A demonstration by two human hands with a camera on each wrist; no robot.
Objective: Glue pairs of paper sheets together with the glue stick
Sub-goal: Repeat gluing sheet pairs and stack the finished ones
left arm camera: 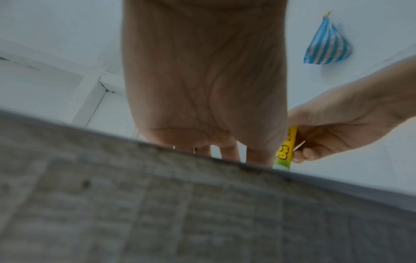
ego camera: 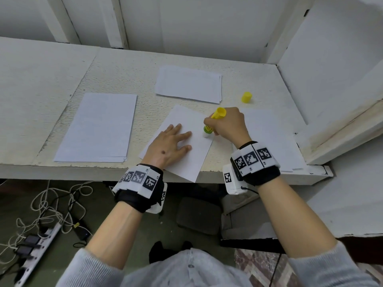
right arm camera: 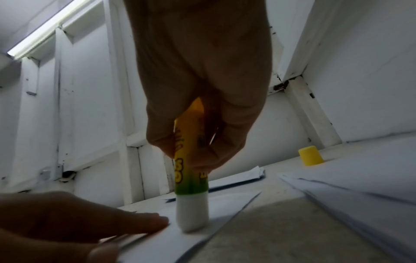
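Uncapped yellow-green glue stick point(ego camera: 211, 125) tilted, white tip on skewed white sheet point(ego camera: 186, 162) at table edge

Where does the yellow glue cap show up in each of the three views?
Head: the yellow cap stands on the table, beyond the right hand.
Left wrist: not in it.
Right wrist: the cap stands at right, mid-height.
Shared landmark: the glue stick in the right hand.
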